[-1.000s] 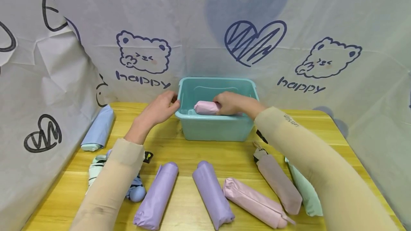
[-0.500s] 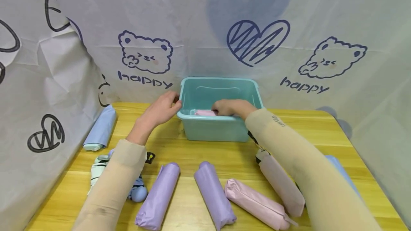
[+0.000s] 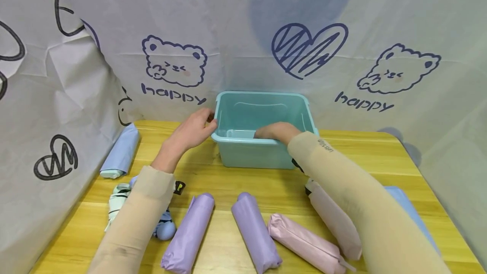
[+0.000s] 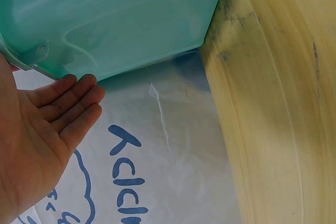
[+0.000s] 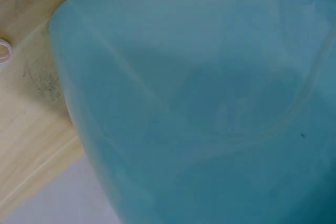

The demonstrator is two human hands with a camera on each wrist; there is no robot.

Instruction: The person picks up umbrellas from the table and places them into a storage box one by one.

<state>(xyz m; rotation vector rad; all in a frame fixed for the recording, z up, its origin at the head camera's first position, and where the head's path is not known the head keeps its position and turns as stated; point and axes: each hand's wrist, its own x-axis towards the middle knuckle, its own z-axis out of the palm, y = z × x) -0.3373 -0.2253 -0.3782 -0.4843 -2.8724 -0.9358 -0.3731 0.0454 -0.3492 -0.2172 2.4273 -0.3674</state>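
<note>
A teal plastic bin (image 3: 258,155) stands near the back of the table. My right hand (image 3: 275,131) reaches down into it, its fingers hidden behind the front wall; I cannot tell whether they still grip the pink folded umbrella, which is out of sight. The right wrist view is filled by the bin's wall (image 5: 173,108). At the left rim rests my left hand (image 3: 194,130), and its fingers (image 4: 73,100) lie fairly straight against the outside of the bin in the left wrist view.
Folded umbrellas lie nearer me: two purple (image 3: 190,231), one pink (image 3: 304,242) and one mauve (image 3: 332,219). At left are a blue one (image 3: 121,151) and a striped mint one (image 3: 116,202), partly behind my sleeve. Another blue thing (image 3: 411,210) shows beyond my right sleeve.
My right hand has sunk lower into the bin, taking the pink umbrella down out of view behind the front wall. The left hand keeps its place at the rim.
</note>
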